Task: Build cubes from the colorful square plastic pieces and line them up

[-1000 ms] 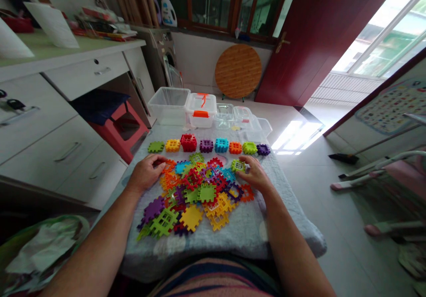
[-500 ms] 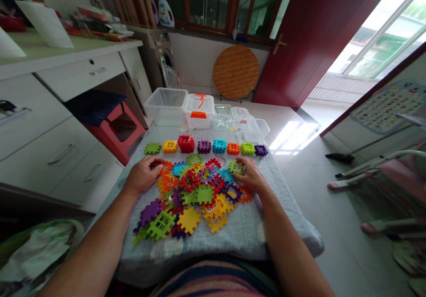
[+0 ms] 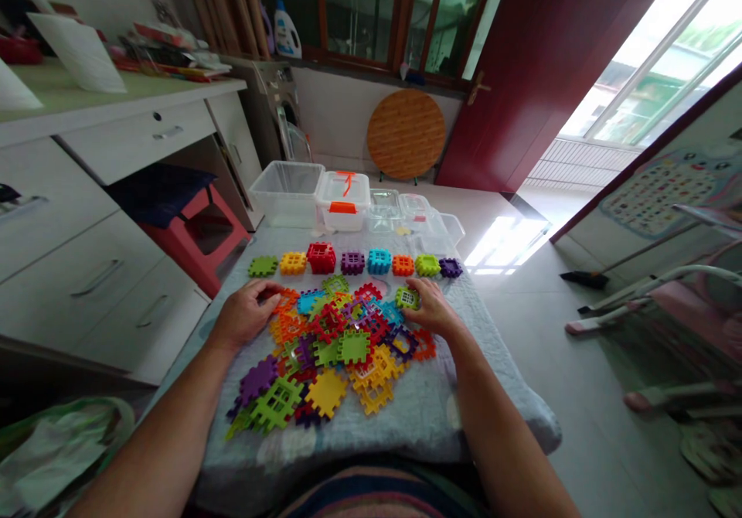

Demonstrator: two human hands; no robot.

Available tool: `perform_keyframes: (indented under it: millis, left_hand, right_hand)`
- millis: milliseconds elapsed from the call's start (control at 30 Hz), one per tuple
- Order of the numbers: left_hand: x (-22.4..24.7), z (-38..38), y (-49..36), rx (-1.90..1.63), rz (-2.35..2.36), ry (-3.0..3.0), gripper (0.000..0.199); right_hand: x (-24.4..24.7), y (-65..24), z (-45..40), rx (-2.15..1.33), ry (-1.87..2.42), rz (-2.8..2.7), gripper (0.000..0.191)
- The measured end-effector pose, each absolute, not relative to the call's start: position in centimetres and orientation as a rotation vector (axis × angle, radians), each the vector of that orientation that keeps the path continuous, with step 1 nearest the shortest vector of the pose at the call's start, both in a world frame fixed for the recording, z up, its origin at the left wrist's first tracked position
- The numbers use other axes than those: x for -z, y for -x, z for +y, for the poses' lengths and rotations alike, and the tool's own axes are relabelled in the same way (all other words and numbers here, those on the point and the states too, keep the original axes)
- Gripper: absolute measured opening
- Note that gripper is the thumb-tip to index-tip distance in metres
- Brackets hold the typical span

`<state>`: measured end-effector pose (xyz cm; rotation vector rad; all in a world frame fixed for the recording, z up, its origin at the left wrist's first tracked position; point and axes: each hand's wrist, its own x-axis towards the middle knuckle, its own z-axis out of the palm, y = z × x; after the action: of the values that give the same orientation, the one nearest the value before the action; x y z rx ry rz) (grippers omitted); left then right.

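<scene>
A loose pile of toothed plastic building tiles, among them a yellow tile [image 3: 326, 393], a green lattice tile [image 3: 278, 403] and a purple tile [image 3: 259, 379], covers the middle of the cloth. My right hand [image 3: 432, 308] grips a light green window tile [image 3: 407, 298] between thumb and fingers at the pile's right side. At the left edge rests my left hand [image 3: 246, 313], loosely curled with thumb and fingers apart, beside the orange tiles [image 3: 285, 325]. Behind the pile stands a row of assembled blocks, including a red block [image 3: 321, 258] and a blue block [image 3: 379, 261].
Past the blocks stand an open clear bin [image 3: 288, 193], a lidded box with orange clips [image 3: 343, 201] and smaller clear containers [image 3: 385, 205]. A red stool [image 3: 200, 232] and white drawers [image 3: 96, 270] flank the cloth-covered table [image 3: 429, 410] on the left.
The camera view has tilted slightly, so the scene sits a little lower. Both hands keep nearly the same places, and the green window tile stays in my right hand.
</scene>
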<state>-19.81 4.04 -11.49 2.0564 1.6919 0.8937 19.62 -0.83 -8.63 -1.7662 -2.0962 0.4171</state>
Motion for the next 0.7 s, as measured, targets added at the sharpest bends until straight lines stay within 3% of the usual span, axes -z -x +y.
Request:
perform_keyframes:
  millis: [200,500,700]
  left_hand:
    - [11.7,4.1,20.0,-0.892,1.680,-2.069,0.032]
    - [11.4,4.1,19.8,-0.865,1.693,-2.061,0.033]
    - [11.5,4.0,19.9,-0.860,1.694,-2.033,0.031]
  right_hand:
    - [7.1,-18.4,-0.2,-0.391,1.954,-2.241,0.048]
    - [4.7,-23.3,3.4,-0.194,1.769,-2.152,0.052]
    - [4.4,-26.6,7.2,-0.248,1.815,-2.226,0.053]
